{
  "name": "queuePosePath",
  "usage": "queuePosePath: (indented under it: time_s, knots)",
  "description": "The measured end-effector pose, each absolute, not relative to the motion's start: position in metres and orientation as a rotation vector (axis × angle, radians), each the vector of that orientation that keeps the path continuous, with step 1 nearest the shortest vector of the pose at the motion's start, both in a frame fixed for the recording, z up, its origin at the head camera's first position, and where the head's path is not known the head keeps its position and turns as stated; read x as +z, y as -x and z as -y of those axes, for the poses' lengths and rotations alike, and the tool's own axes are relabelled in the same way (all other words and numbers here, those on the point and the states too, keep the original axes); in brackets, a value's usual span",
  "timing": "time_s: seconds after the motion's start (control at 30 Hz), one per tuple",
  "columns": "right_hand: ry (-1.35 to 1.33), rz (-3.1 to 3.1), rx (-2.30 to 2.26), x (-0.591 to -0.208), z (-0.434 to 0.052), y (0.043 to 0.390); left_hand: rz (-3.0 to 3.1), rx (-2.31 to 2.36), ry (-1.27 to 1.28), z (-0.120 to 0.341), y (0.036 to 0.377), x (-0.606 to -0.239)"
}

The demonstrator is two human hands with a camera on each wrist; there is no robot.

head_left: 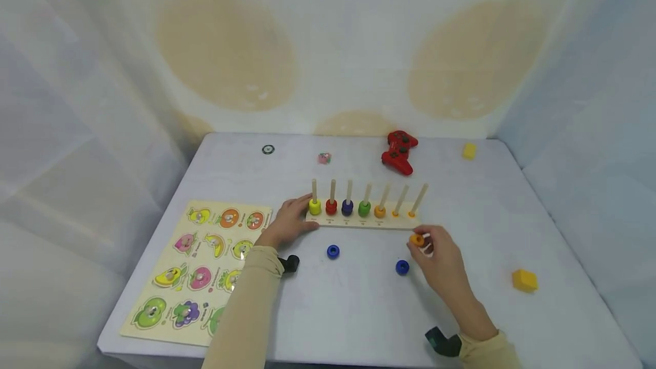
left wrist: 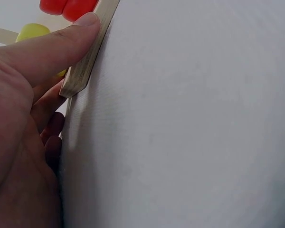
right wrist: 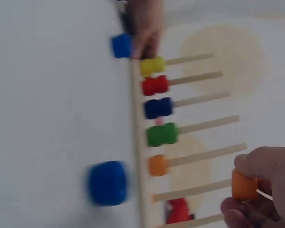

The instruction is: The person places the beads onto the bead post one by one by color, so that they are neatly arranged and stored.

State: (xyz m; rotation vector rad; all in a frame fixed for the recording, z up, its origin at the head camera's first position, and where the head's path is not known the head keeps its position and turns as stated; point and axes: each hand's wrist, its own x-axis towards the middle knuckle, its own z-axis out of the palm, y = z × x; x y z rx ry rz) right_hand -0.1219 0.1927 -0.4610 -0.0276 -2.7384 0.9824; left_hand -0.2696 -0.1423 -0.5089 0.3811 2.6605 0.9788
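A wooden peg board (head_left: 359, 222) carries yellow (head_left: 315, 206), red (head_left: 331, 207), navy (head_left: 347, 207), green (head_left: 364, 208) and orange (head_left: 380, 211) rings on its left five pegs. The two right pegs are bare. My left hand (head_left: 301, 216) grips the board's left end; in the left wrist view the thumb (left wrist: 61, 42) lies on the board's edge (left wrist: 88, 61), with fingers under it. My right hand (head_left: 422, 243) pinches an orange ring (head_left: 417, 240) just in front of the board's right end, and the orange ring (right wrist: 243, 184) shows beside a bare peg. Two blue rings (head_left: 333, 251) (head_left: 402, 267) lie loose on the table.
A fruit puzzle board (head_left: 200, 266) lies at the front left. A red game controller (head_left: 400, 151), a yellow block (head_left: 468, 151), a small pink item (head_left: 324, 158) and a black disc (head_left: 268, 149) sit at the back. Another yellow block (head_left: 524, 281) lies at the right.
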Motion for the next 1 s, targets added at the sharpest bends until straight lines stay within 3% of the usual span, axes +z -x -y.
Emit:
queuePosePath:
  time_s: [0.23,0.43,1.0]
  knots:
    - [-0.206,2.576,0.922,-0.417,-0.187,0.184,-2.664,0.962,-0.402,0.144,0.271,-0.514]
    - [-0.356,2.622,0.904,-0.405,-0.177,0.212,-2.659,0.963,-0.426,0.145,0.274,-0.515]
    - [-0.337,2.701,0.791,-0.394,-0.175,0.218,-2.654,0.948,-0.404,0.145,0.275,-0.510]
